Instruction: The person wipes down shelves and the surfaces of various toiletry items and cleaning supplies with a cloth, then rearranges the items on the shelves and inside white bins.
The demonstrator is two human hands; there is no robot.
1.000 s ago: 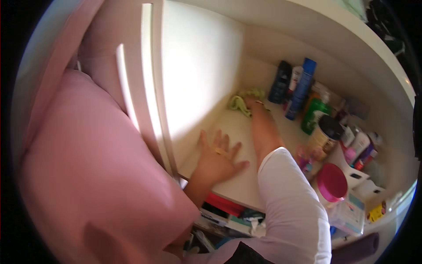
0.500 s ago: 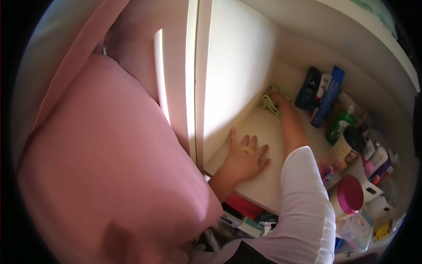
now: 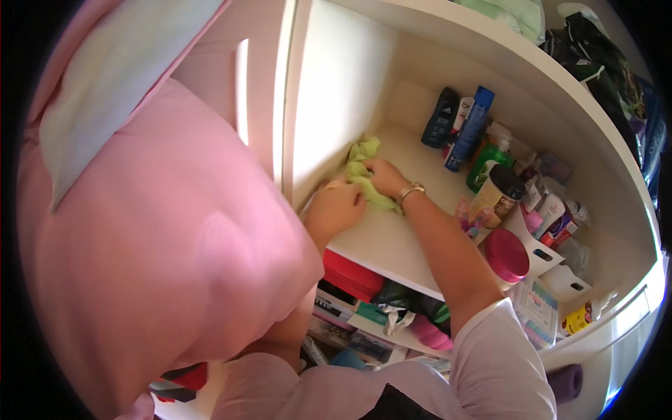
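A light green cloth [image 3: 381, 197] lies bunched on the white shelf [image 3: 381, 241], close to the cabinet's left side wall. My right hand [image 3: 386, 178], with a bracelet at the wrist, is closed on the cloth and presses it to the shelf. Just left of it, my left hand [image 3: 336, 208] rests against the cloth near the wall. Its fingers are curled in, and whatever they may hold is hidden. Part of the cloth sticks out past both hands toward the back corner.
At the shelf's right stand a dark bottle [image 3: 441, 117], a blue spray can [image 3: 469, 129], a green pump bottle [image 3: 488, 164], a black-lidded jar [image 3: 499, 196] and a pink-lidded tub [image 3: 505, 255]. A pink bedding pile [image 3: 175, 245] bulges at left. Crowded shelves lie below.
My left hand has gone from lying spread on the shelf to curled beside the cloth. My right hand has drawn the cloth nearer. The view has shifted, showing more of the lower shelves.
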